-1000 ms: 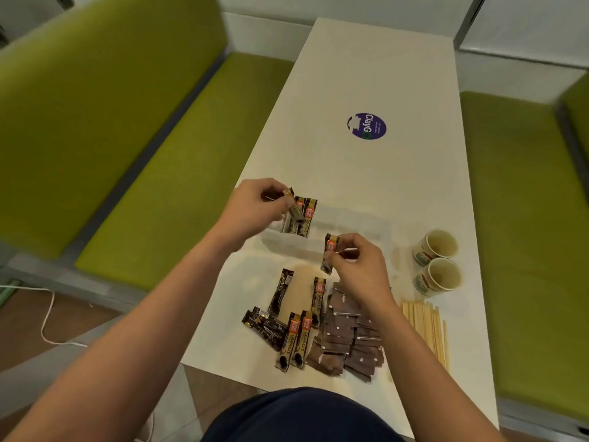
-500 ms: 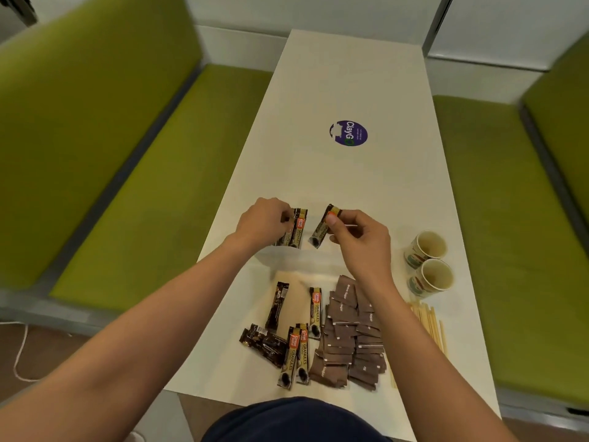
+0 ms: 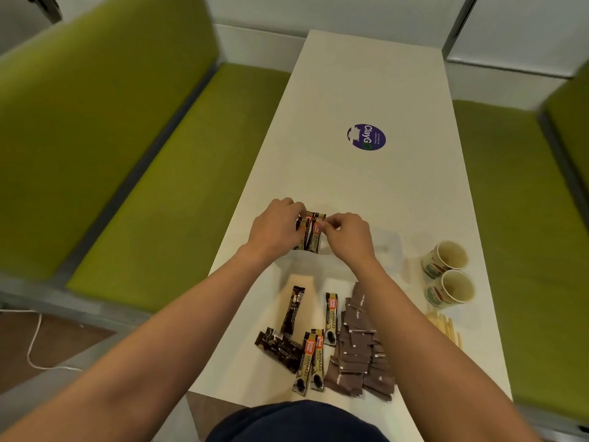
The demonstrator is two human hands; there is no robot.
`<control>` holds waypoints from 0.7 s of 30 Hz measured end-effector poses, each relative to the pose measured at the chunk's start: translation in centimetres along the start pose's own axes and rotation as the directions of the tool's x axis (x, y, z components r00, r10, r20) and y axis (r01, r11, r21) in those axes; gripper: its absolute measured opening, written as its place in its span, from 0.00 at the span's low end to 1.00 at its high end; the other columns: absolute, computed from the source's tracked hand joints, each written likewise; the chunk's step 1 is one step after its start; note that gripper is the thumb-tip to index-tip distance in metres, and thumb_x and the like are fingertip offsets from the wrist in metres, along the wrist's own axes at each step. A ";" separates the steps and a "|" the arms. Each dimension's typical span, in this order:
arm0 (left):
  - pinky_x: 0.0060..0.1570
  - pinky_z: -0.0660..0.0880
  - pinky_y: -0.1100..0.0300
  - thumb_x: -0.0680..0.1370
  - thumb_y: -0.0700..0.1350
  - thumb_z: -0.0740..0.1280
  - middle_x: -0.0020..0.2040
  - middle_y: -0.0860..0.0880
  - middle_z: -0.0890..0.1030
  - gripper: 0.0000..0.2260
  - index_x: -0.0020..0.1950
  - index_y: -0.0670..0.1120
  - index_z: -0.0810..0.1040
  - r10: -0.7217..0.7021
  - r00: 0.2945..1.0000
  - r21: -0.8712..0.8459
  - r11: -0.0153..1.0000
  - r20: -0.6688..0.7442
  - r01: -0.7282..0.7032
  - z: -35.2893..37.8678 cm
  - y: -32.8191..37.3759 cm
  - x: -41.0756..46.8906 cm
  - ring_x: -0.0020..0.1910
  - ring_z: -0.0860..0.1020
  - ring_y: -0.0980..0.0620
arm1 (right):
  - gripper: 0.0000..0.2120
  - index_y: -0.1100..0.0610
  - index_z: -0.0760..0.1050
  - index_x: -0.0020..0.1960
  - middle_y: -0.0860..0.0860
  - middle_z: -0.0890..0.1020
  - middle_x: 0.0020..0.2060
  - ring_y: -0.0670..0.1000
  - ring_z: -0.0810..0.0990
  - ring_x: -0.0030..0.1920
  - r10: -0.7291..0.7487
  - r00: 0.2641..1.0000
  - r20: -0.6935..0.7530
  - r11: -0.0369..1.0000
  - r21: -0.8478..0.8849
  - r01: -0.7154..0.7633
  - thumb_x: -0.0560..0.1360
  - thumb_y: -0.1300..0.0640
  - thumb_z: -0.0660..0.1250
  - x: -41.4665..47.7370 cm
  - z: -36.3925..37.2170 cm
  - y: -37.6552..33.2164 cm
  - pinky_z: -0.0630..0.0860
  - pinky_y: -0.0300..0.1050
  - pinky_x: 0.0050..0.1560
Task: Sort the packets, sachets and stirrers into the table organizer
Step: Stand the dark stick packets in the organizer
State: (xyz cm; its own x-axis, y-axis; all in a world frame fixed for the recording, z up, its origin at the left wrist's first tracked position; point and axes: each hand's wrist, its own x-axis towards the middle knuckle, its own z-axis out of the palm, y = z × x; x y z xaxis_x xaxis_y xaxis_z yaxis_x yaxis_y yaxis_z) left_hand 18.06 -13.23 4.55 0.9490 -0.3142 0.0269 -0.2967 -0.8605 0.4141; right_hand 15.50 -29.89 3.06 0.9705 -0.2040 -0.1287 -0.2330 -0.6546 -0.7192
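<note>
Left hand [image 3: 276,229] grips bunch of coffee sticks [image 3: 313,235] standing in left end of clear organizer [image 3: 384,247], right hand [image 3: 348,238] pinches top of one. Sugar sachets [image 3: 360,349], stirrers [image 3: 446,327] loose on table [image 3: 350,90] nearer person.

Loose packets [image 3: 314,362] lie left of the sachet pile [image 3: 357,352], with stirrers [image 3: 446,327] and cups [image 3: 451,290] to its right.
</note>
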 end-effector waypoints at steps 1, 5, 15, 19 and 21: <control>0.45 0.78 0.48 0.77 0.47 0.69 0.55 0.51 0.78 0.13 0.62 0.51 0.77 -0.002 1.000 -0.010 1.000 0.005 0.002 -0.1 0.0 -0.1 0.57 0.74 0.49 | 0.10 0.55 0.86 0.51 0.50 0.87 0.45 0.52 0.83 0.48 0.006 1.000 -0.010 1.000 -0.030 -0.006 0.79 0.50 0.70 0.1 0.3 0.2 0.73 0.44 0.44; 0.48 0.77 0.48 0.77 0.45 0.69 0.56 0.52 0.79 0.14 0.63 0.51 0.76 -0.009 1.000 -0.078 0.997 -0.007 0.008 -0.3 0.1 -0.5 0.57 0.74 0.50 | 0.12 0.53 0.86 0.49 0.49 0.86 0.44 0.51 0.83 0.47 0.031 0.998 -0.052 0.997 -0.062 -0.034 0.77 0.45 0.72 -0.2 0.9 0.8 0.77 0.45 0.44; 0.45 0.77 0.51 0.76 0.46 0.69 0.46 0.55 0.78 0.07 0.53 0.52 0.79 -0.066 0.998 -0.230 0.971 -0.019 0.060 0.3 -0.1 -8.3 0.43 0.74 0.55 | 0.06 0.49 0.84 0.49 0.44 0.81 0.45 0.41 0.77 0.43 -0.161 0.986 0.042 0.985 -0.048 0.163 0.79 0.48 0.71 -8.0 -1.5 1.5 0.73 0.41 0.47; 0.45 0.78 0.51 0.76 0.53 0.70 0.44 0.56 0.79 0.07 0.51 0.52 0.80 -0.210 0.969 -0.202 0.951 0.127 0.233 2.8 -0.4 -11.8 0.43 0.76 0.55 | 0.08 0.49 0.86 0.51 0.44 0.81 0.45 0.46 0.78 0.45 -0.150 0.970 0.191 0.971 -0.155 0.181 0.79 0.47 0.70 -10.6 0.1 3.5 0.75 0.46 0.48; 0.44 0.77 0.52 0.76 0.57 0.69 0.43 0.56 0.79 0.09 0.50 0.53 0.80 -0.240 0.956 -0.180 0.946 0.168 0.269 4.0 0.1 -12.5 0.44 0.78 0.54 | 0.08 0.50 0.85 0.53 0.47 0.81 0.47 0.49 0.80 0.48 -0.134 0.966 0.222 0.948 -0.254 0.190 0.79 0.48 0.69 -11.2 0.5 4.1 0.76 0.47 0.49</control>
State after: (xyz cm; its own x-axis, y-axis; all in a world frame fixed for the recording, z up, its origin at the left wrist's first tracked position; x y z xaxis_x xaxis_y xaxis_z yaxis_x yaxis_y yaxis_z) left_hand 5.77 -11.00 0.65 0.9604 -0.1617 -0.2268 -0.0062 -0.8264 0.5630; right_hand 3.77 -29.89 1.19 0.9823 0.0522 -0.1801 -0.0528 -0.8445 -0.5329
